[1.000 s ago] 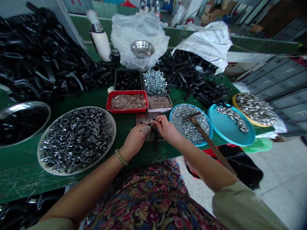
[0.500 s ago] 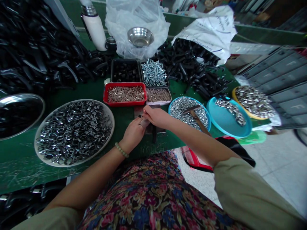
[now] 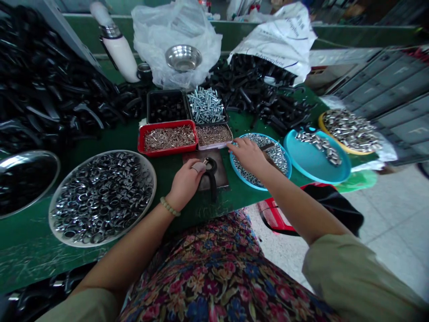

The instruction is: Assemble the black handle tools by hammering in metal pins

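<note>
My left hand (image 3: 187, 182) is closed around the side of a black part (image 3: 212, 179) with a rounded loop and a straight handle, held over a flat metal plate (image 3: 221, 167). A small shiny piece shows at the top of the loop by my thumb. My right hand (image 3: 250, 155) is over the left side of a blue tray (image 3: 247, 182) full of small silvery metal pieces (image 3: 256, 179). Its fingers are apart and bent downward near the rim; I see nothing held in them. A hammer (image 3: 267, 146) lies in that tray, its handle partly hidden behind my right forearm.
Beyond the plate stand a red tray of pins (image 3: 169, 137), a small tray of tiny pieces (image 3: 214, 135), and a box of screws (image 3: 206, 106). Metal rings fill a round tray (image 3: 103, 197) at left. Black parts (image 3: 264, 98) lie piled behind. Another blue tray (image 3: 313, 161) stands at right.
My right hand has left my left hand and moved right to the tray of small metal pieces. My left hand stays on the black part, whose loop now shows. The view has shifted slightly.
</note>
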`<state>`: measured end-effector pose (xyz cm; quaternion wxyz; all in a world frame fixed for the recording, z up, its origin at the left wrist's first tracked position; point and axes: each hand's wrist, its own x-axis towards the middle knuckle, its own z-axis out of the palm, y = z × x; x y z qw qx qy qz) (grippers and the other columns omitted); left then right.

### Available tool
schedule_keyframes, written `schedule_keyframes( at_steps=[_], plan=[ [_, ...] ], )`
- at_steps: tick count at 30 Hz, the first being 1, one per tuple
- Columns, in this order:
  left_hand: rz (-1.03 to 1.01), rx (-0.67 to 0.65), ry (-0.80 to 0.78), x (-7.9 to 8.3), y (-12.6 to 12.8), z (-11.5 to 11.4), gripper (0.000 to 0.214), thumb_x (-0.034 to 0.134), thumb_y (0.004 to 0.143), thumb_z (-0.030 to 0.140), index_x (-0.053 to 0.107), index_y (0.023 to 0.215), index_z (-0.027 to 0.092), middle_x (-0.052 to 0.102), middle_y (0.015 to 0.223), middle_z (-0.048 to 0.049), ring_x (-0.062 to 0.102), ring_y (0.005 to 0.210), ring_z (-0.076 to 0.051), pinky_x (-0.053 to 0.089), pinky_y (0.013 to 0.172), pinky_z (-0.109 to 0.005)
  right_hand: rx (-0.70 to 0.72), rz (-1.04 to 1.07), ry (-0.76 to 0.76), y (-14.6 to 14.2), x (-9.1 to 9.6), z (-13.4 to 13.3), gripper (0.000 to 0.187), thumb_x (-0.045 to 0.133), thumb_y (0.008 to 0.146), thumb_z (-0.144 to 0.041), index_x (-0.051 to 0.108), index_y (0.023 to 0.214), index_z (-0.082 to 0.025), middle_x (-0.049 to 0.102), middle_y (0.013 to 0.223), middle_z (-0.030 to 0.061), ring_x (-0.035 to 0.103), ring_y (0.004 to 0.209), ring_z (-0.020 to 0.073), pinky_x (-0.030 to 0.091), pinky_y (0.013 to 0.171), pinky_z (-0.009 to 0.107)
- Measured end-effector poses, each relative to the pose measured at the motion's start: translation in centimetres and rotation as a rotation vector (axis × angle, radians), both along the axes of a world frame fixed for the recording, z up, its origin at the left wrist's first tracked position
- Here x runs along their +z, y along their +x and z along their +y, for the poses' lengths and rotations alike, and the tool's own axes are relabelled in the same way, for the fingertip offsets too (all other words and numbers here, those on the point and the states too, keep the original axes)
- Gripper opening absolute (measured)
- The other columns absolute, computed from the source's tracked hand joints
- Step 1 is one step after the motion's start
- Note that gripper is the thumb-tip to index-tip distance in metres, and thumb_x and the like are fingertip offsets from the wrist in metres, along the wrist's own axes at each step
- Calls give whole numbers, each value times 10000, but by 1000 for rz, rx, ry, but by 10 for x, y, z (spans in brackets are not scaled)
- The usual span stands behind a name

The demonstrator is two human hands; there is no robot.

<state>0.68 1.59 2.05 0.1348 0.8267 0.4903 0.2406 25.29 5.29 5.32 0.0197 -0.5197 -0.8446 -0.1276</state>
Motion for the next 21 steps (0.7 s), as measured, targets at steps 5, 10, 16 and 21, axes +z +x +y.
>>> schedule_keyframes(
  at_steps=[5, 10, 16, 21],
  plan=[
    [149, -52, 90, -3, 8, 8, 243, 454, 950, 299, 651, 1046, 196, 621, 1083, -72, 557, 999, -222, 463, 915, -340, -79, 150, -30, 26, -16, -33, 354, 465, 948, -288, 563, 1271, -182, 593, 1232, 130, 518, 1085, 287, 424, 879, 397],
    [269, -40, 135, -5, 10, 6, 231, 467, 942, 302, 652, 1025, 190, 613, 1050, -93, 554, 968, -233, 472, 868, -352, -44, 318, -63, 29, -19, -51, 328, 444, 958, -298, 615, 1193, -148, 654, 1100, 126, 553, 1031, 263, 443, 912, 402],
    [399, -147, 158, -1, 9, 0, 224, 469, 927, 202, 620, 1090, 178, 595, 1138, -96, 544, 1003, -238, 490, 837, -343, -24, 397, -73, 39, -21, -62, 312, 431, 961, -281, 624, 1168, -149, 680, 1045, 121, 589, 994, 241, 451, 914, 389],
    [409, -187, 115, 3, 7, -5, 228, 455, 921, 183, 624, 1074, 169, 593, 1183, -96, 522, 1038, -253, 498, 861, -363, -404, 203, -15, 65, -16, -75, 344, 445, 945, -325, 584, 1203, -145, 653, 1114, 161, 562, 1066, 307, 443, 877, 441]
  ],
)
